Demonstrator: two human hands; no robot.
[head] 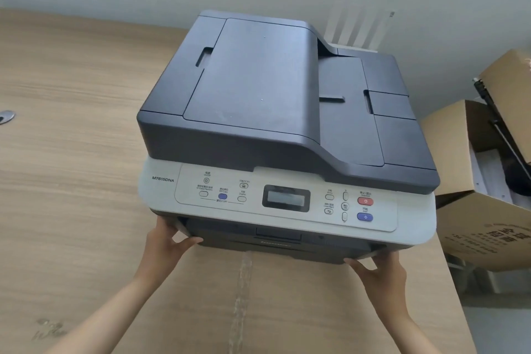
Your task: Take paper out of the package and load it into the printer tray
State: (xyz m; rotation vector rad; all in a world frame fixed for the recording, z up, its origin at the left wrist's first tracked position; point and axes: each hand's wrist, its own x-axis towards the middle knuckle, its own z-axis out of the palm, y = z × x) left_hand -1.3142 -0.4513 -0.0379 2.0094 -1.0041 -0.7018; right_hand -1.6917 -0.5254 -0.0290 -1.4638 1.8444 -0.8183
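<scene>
A grey and white printer (275, 112) labelled M7615DNA stands on a large taped cardboard box (258, 304). Its dark front panel and tray (275, 241) sit low at the front, below the control panel. My left hand (165, 241) grips the printer's lower left front corner, thumb along the tray's bottom edge. My right hand (379, 270) holds the lower right front corner in the same way. I see no paper package on the box or the table.
A wooden table (71, 123) lies to the left, with a round metal cable hole (5, 117). At the right stand open cardboard boxes (485, 227) with white sheets and black rods in them. A wall is close behind the printer.
</scene>
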